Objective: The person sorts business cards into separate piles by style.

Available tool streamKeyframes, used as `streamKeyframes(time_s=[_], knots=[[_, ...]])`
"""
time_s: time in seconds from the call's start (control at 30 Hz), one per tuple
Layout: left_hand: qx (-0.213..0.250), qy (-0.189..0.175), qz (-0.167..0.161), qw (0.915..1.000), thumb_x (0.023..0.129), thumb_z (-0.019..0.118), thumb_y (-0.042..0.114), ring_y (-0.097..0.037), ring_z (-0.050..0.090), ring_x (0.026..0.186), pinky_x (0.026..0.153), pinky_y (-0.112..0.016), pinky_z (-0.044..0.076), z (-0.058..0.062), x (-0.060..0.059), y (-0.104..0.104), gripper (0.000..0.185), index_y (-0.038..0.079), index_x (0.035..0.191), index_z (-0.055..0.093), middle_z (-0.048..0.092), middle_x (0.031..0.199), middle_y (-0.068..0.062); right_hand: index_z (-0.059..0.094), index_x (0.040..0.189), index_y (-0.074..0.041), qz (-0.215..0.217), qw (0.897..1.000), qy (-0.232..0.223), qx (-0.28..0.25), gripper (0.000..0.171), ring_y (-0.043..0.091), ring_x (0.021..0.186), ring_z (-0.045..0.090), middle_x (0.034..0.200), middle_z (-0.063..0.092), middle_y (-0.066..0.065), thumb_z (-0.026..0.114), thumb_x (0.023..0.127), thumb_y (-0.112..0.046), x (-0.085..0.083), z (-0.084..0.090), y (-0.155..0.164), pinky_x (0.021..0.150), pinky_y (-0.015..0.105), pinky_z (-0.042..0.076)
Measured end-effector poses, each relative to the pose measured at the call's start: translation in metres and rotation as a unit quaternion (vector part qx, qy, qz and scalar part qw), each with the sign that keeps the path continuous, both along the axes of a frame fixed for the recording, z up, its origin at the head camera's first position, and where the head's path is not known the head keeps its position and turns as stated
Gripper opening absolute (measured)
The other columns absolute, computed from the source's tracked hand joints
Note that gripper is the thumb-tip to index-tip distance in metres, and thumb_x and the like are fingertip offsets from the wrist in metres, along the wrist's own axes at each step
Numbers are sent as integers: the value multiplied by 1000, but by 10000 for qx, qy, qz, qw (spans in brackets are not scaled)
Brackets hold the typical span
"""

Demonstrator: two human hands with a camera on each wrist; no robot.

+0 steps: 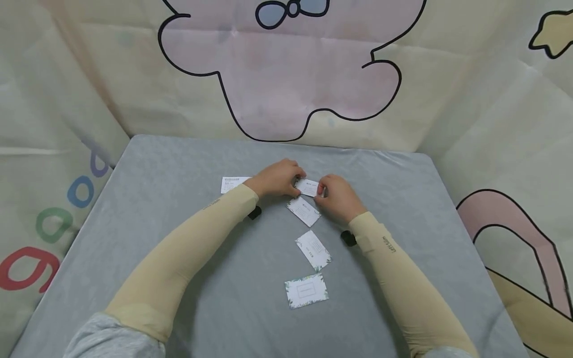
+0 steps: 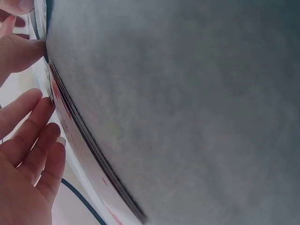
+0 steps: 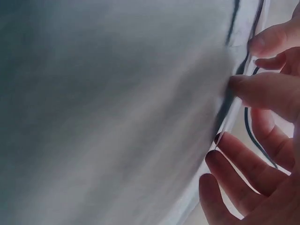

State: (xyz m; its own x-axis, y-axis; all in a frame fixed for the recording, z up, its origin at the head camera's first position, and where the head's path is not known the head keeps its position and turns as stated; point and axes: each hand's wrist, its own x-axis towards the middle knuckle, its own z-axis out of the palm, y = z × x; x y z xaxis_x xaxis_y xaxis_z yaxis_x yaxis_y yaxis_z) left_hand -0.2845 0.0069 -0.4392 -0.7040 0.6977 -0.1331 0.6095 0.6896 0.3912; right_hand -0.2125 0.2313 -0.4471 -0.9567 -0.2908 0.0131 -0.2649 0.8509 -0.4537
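Note:
A small white printed card (image 1: 308, 187) sits between the two hands near the table's far side. My left hand (image 1: 276, 179) grips its left edge, thumb at the near corner and fingers at the far one. At the opposite edge, my right hand (image 1: 338, 198) pinches the card between thumb and fingers. Just below lies a second white card (image 1: 303, 212) with a leafy border, tilted and right by the held one. In the left wrist view the left hand (image 2: 28, 145) has several fingers spread; the right wrist view shows the right hand (image 3: 262, 154) likewise.
Nearer the body lie a slanted card (image 1: 313, 250) and a leaf-bordered card (image 1: 306, 291) with a central frame. Another white card (image 1: 234, 184) is partly covered by the left forearm. Grey cloth (image 1: 215, 298) covers the table; a printed curtain (image 1: 286, 89) hangs behind it.

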Motion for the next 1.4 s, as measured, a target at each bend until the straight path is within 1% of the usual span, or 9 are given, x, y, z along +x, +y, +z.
streamKeyframes(time_s=[0.2, 0.4, 0.5, 0.7, 0.87, 0.97, 1.07, 1.23, 1.4], knots=[[40, 2, 37, 10000, 95, 83, 35, -26, 55, 135, 116, -42, 45, 1, -3, -1, 55, 14, 145, 68, 66, 138, -5, 66, 90, -11, -43, 9999, -75, -72, 15, 28, 94, 58, 102, 65, 11, 79, 93, -18, -5, -2, 2, 85, 43, 46], [-4, 154, 25, 9999, 96, 82, 36, -25, 57, 131, 115, -41, 46, 1, 3, -4, 58, 12, 146, 66, 67, 136, -6, 65, 89, -9, 144, 9998, 54, -115, 18, 29, 91, 56, 100, 66, 12, 81, 92, -17, -1, -1, 2, 85, 43, 45], [180, 175, -35, 9997, 97, 80, 34, -24, 60, 126, 112, -41, 48, 2, 10, -7, 56, 10, 146, 66, 68, 133, -6, 63, 87, -9, 226, 9991, 308, -209, 19, 30, 93, 57, 99, 66, 12, 80, 91, -17, 10, -2, 4, 86, 44, 46], [619, -233, -409, 9970, 94, 82, 21, -19, 64, 112, 103, -37, 52, 5, 22, -18, 47, 11, 139, 72, 74, 123, -2, 63, 88, -12, 316, 9987, 369, -150, 27, 31, 100, 60, 100, 67, 7, 85, 89, -28, 42, 0, 0, 90, 44, 48], [527, -330, -650, 9959, 88, 86, 18, -19, 59, 108, 97, -35, 51, 5, 29, -22, 45, 16, 132, 77, 75, 116, 1, 63, 85, -11, 421, 9982, 423, -111, 35, 29, 102, 58, 93, 63, 5, 89, 87, -34, 59, -2, -9, 87, 41, 48], [443, -408, -755, 9953, 87, 87, 19, -19, 58, 110, 97, -35, 51, 5, 31, -20, 46, 16, 132, 77, 75, 119, 2, 63, 83, -11, 474, 9978, 462, -87, 38, 27, 96, 57, 86, 62, 5, 92, 84, -36, 63, -2, -13, 84, 39, 46], [316, -484, -760, 9954, 86, 88, 21, -18, 57, 114, 98, -36, 51, 7, 33, -19, 48, 18, 133, 76, 75, 121, 3, 63, 83, -11, 541, 9974, 484, 40, 39, 26, 94, 57, 82, 62, 2, 93, 82, -37, 66, -2, -16, 83, 39, 46], [185, -503, -723, 9959, 86, 91, 21, -18, 56, 116, 99, -37, 51, 11, 34, -18, 51, 18, 134, 76, 74, 124, 2, 64, 85, -12, 532, 9973, 482, 151, 35, 27, 98, 58, 84, 65, 1, 93, 83, -32, 66, 0, -17, 82, 40, 48], [88, -365, -921, 9950, 86, 91, 22, -20, 57, 113, 98, -37, 51, 11, 35, -18, 49, 16, 132, 76, 74, 121, 0, 65, 85, -13, 535, 9978, 384, 105, 30, 27, 98, 59, 86, 67, 3, 91, 84, -27, 67, 1, -16, 82, 41, 48]])
